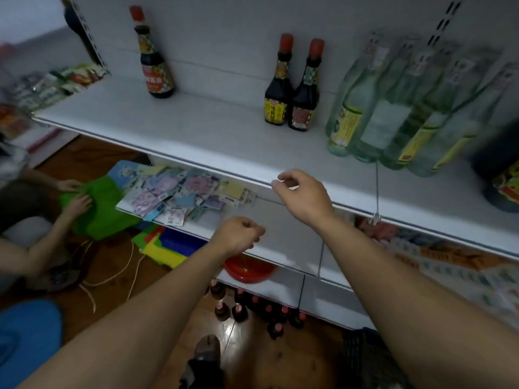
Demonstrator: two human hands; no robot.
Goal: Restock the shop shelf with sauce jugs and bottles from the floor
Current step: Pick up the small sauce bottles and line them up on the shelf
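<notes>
While between loads, holding nothing: left hand (238, 234) curled in a fist, right hand (304, 195) loosely curled at the shelf (210, 130) edge. Must next stoop to bottles (241, 311) clustered on the floor, grip necks, and lift beside the shelved pair (292, 102).

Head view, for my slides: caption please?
Left hand and right hand, both empty, hover at a sparse shelf of sauce bottles; floor bottles wait below.

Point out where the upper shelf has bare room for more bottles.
Widest bare stretch of the upper shelf: between the lone dark bottle and the dark pair. The front strip before them is free too. The right end is crowded: clear bottles packed together, a dark jug beyond.
</notes>
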